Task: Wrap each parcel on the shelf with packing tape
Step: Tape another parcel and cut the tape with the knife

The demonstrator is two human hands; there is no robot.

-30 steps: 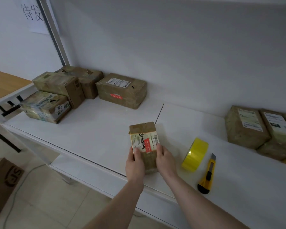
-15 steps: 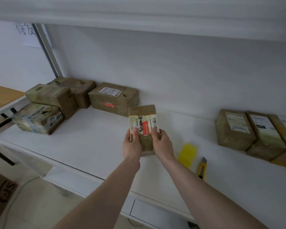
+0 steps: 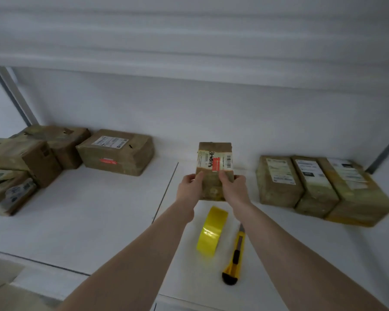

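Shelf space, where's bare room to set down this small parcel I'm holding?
Bare shelf lies between the left parcel cluster and the tape roll. It is crowded right of the knife, near the three parcels.

Both arms extended forward; left hand (image 3: 189,187) and right hand (image 3: 234,187) gripping parcel (image 3: 213,167) sides.

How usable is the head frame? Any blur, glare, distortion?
Head view: motion blur smears the upper shelf and the three right-hand parcels; dim, flat light with soft shadows; small glare patch on the yellow tape roll; wide-angle bending at the edges; held parcel label only partly legible.
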